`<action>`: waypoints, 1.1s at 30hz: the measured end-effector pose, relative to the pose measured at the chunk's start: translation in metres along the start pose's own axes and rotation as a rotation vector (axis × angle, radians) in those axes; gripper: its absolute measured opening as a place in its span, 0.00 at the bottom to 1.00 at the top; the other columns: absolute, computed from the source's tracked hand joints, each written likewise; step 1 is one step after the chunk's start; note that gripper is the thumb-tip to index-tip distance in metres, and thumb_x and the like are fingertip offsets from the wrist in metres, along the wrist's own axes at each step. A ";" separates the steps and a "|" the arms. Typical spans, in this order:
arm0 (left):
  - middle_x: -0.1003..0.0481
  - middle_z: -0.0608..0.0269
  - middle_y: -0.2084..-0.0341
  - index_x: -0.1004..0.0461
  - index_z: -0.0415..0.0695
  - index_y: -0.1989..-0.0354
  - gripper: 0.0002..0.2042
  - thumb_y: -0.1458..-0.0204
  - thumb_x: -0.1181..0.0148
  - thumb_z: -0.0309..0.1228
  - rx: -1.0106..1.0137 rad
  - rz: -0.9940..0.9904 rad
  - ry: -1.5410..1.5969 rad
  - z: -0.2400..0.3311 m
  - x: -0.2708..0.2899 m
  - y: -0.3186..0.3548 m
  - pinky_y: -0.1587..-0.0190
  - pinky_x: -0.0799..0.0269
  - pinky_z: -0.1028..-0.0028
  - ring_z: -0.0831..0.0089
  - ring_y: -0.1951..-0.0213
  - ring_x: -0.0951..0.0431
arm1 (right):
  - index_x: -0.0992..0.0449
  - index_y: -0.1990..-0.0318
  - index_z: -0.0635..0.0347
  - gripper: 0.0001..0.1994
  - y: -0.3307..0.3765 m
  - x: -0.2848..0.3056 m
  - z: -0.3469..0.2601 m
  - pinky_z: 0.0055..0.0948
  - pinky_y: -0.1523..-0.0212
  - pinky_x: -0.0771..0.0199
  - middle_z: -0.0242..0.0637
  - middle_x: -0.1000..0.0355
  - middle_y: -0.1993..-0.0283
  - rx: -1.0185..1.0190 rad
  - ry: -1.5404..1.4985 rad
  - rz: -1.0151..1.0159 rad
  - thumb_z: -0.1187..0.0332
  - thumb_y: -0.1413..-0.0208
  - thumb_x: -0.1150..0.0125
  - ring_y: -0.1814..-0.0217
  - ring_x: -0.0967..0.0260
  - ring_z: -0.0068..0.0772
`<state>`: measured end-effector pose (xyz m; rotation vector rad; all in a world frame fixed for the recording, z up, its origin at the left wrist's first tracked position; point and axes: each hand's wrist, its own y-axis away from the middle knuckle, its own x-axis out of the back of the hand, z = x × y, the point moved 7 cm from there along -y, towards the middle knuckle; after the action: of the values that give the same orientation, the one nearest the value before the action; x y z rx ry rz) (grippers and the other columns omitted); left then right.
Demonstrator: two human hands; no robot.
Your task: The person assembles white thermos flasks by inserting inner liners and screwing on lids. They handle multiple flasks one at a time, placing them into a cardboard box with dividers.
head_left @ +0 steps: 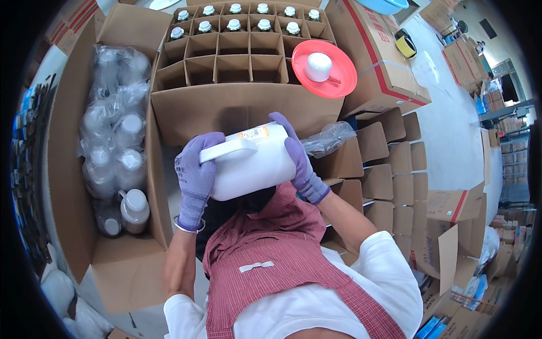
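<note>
- nearest the camera is the person's red checked apron (288, 265) over white sleeves, with both forearms reaching up and away from the body.
- the left hand (195, 175), in a purple glove, wraps the base end of a large white jug (251, 164); its grip is curled tight around that end.
- the right hand (299, 161), gloved the same, has its grip pressed along the jug's other side, fingers over the top edge by the orange label.
- the jug lies on its side between the two hands, handle up, held in the air in front of the chest and just below the near flap of the divided carton (237, 62).
- in that carton the far two rows of cells hold capped bottles (234, 24); the nearer rows look empty, so by my reading well under half of it is filled.
- a red lid-like disc (324, 70) with a white cap on it rests on the carton's right corner.
- the open box to the left (73, 169) holds many plastic-wrapped bottles (116, 135), with one unwrapped bottle (135, 209) at its near end; this stock looks largely untouched.
- further empty dividers (392, 169) stand to the right.
</note>
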<state>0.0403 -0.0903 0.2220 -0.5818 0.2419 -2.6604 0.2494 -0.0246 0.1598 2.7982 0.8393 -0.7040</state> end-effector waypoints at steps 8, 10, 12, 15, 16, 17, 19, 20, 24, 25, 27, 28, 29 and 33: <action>0.18 0.60 0.65 0.19 0.34 0.58 0.17 0.34 0.53 0.33 0.165 -0.287 0.198 -0.052 -0.016 0.024 0.57 0.26 0.74 0.77 0.64 0.22 | 0.42 0.30 0.58 0.37 -0.013 -0.029 -0.065 0.39 0.25 0.60 0.46 0.54 0.24 0.228 0.648 -0.451 0.47 0.41 0.46 0.22 0.58 0.45; 0.18 0.58 0.65 0.19 0.33 0.59 0.18 0.34 0.53 0.33 0.446 -0.273 0.430 -0.064 -0.023 0.032 0.57 0.25 0.74 0.75 0.64 0.21 | 0.36 0.32 0.56 0.38 -0.008 -0.052 -0.077 0.46 0.24 0.62 0.48 0.56 0.24 0.247 0.767 -0.515 0.53 0.54 0.39 0.21 0.62 0.55; 0.18 0.58 0.65 0.19 0.32 0.60 0.18 0.34 0.53 0.34 0.566 -0.225 0.557 -0.052 -0.022 0.025 0.57 0.25 0.74 0.76 0.64 0.21 | 0.34 0.33 0.54 0.38 -0.006 -0.054 -0.077 0.48 0.25 0.62 0.48 0.55 0.24 0.268 0.898 -0.537 0.57 0.57 0.38 0.21 0.62 0.57; 0.18 0.59 0.66 0.19 0.32 0.60 0.18 0.34 0.53 0.34 0.458 -0.160 0.402 -0.057 -0.013 0.022 0.57 0.25 0.74 0.75 0.65 0.21 | 0.31 0.36 0.52 0.37 -0.014 -0.043 -0.063 0.51 0.25 0.60 0.49 0.50 0.26 0.243 0.649 -0.471 0.56 0.59 0.35 0.24 0.56 0.58; 0.18 0.59 0.66 0.19 0.32 0.60 0.18 0.34 0.53 0.34 0.446 -0.143 0.361 -0.058 -0.010 0.022 0.57 0.25 0.74 0.75 0.65 0.21 | 0.31 0.36 0.53 0.37 -0.019 -0.041 -0.061 0.51 0.26 0.59 0.49 0.49 0.27 0.221 0.578 -0.464 0.56 0.59 0.34 0.24 0.55 0.58; 0.18 0.58 0.64 0.19 0.32 0.59 0.19 0.34 0.55 0.34 0.444 -0.123 0.388 -0.064 -0.010 0.026 0.57 0.25 0.73 0.74 0.64 0.20 | 0.31 0.36 0.53 0.37 -0.021 -0.045 -0.064 0.51 0.26 0.58 0.49 0.49 0.27 0.289 0.676 -0.503 0.54 0.59 0.34 0.25 0.55 0.57; 0.19 0.57 0.60 0.21 0.33 0.55 0.18 0.34 0.56 0.33 0.434 -0.079 0.484 -0.063 -0.007 0.021 0.55 0.25 0.73 0.73 0.61 0.20 | 0.30 0.37 0.55 0.39 -0.034 -0.054 -0.080 0.49 0.26 0.56 0.49 0.47 0.28 0.414 0.788 -0.588 0.48 0.58 0.32 0.26 0.52 0.57; 0.19 0.57 0.59 0.21 0.33 0.54 0.18 0.34 0.57 0.33 0.430 -0.055 0.532 -0.061 -0.006 0.017 0.54 0.25 0.73 0.73 0.60 0.20 | 0.31 0.36 0.54 0.39 -0.051 -0.049 -0.089 0.49 0.27 0.54 0.49 0.45 0.29 0.457 0.883 -0.580 0.48 0.58 0.30 0.26 0.51 0.55; 0.27 0.54 0.46 0.35 0.38 0.38 0.19 0.36 0.54 0.29 0.331 0.019 0.844 -0.049 -0.014 -0.011 0.43 0.28 0.68 0.65 0.46 0.24 | 0.36 0.32 0.44 0.40 -0.163 0.068 -0.124 0.54 0.32 0.44 0.51 0.44 0.31 0.449 1.437 0.054 0.56 0.58 0.28 0.29 0.47 0.58; 0.30 0.54 0.42 0.37 0.39 0.37 0.19 0.36 0.53 0.26 0.498 0.080 1.314 -0.061 -0.029 -0.019 0.43 0.27 0.67 0.65 0.44 0.26 | 0.35 0.33 0.41 0.39 -0.180 0.106 -0.121 0.55 0.33 0.42 0.51 0.44 0.31 0.432 1.730 0.094 0.56 0.58 0.29 0.30 0.46 0.58; 0.31 0.53 0.40 0.38 0.40 0.36 0.19 0.33 0.57 0.33 0.371 -0.002 1.139 -0.076 -0.048 -0.040 0.38 0.31 0.59 0.61 0.41 0.29 | 0.34 0.35 0.38 0.38 -0.191 0.192 -0.107 0.56 0.36 0.40 0.50 0.43 0.32 0.334 2.018 0.108 0.59 0.59 0.29 0.33 0.43 0.58; 0.31 0.51 0.40 0.38 0.40 0.36 0.21 0.33 0.57 0.38 0.519 0.008 1.403 -0.081 -0.061 -0.049 0.37 0.32 0.57 0.57 0.40 0.29 | 0.33 0.36 0.37 0.37 -0.196 0.220 -0.101 0.57 0.37 0.39 0.49 0.42 0.33 0.263 2.006 0.070 0.60 0.59 0.30 0.34 0.42 0.58; 0.31 0.50 0.40 0.38 0.41 0.35 0.24 0.33 0.57 0.43 0.676 0.086 1.654 -0.090 -0.066 -0.055 0.37 0.33 0.55 0.54 0.39 0.30 | 0.33 0.37 0.39 0.37 -0.204 0.211 -0.104 0.57 0.38 0.38 0.49 0.41 0.35 0.254 1.962 0.040 0.60 0.60 0.29 0.35 0.41 0.58; 0.29 0.48 0.42 0.35 0.42 0.38 0.23 0.34 0.57 0.45 0.691 0.291 1.660 -0.094 -0.065 -0.068 0.38 0.32 0.53 0.53 0.41 0.28 | 0.32 0.39 0.47 0.38 -0.153 0.078 -0.151 0.53 0.42 0.34 0.49 0.38 0.43 0.717 1.576 0.033 0.59 0.62 0.24 0.41 0.38 0.58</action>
<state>0.0298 0.0055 0.1312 1.7198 -0.1647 -2.0066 0.2824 0.1799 0.2564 3.5576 0.6346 1.8275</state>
